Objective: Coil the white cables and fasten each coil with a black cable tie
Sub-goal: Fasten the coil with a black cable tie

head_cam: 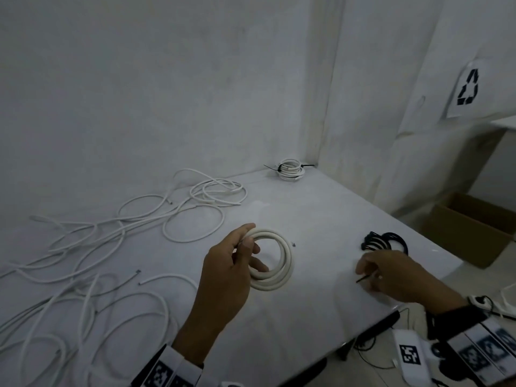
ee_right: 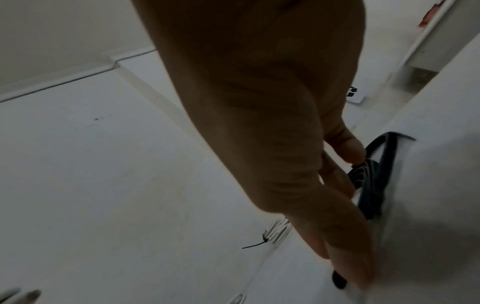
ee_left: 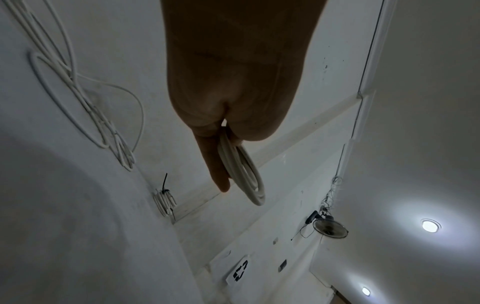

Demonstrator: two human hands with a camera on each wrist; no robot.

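Head view, left to right: loose white cables (head_cam: 92,247) strewn on the tabletop (head_cam: 321,219); left hand (head_cam: 229,263), fingers pinching a white coil (head_cam: 279,261) above it; tied coil (head_cam: 290,170) at the far corner; right hand (head_cam: 396,275) pinching a black cable tie (head_cam: 363,279); bundle of black ties (head_cam: 385,241) just beyond.

We take the white-covered table (head_cam: 321,219) as our landmark: on its far corner sits a tied white cable coil (head_cam: 290,169), on its left half loose white cables (head_cam: 117,236) sprawl, near its right edge lies a bundle of black cable ties (head_cam: 386,241), and beyond that edge stands a brown cardboard box (head_cam: 472,227).
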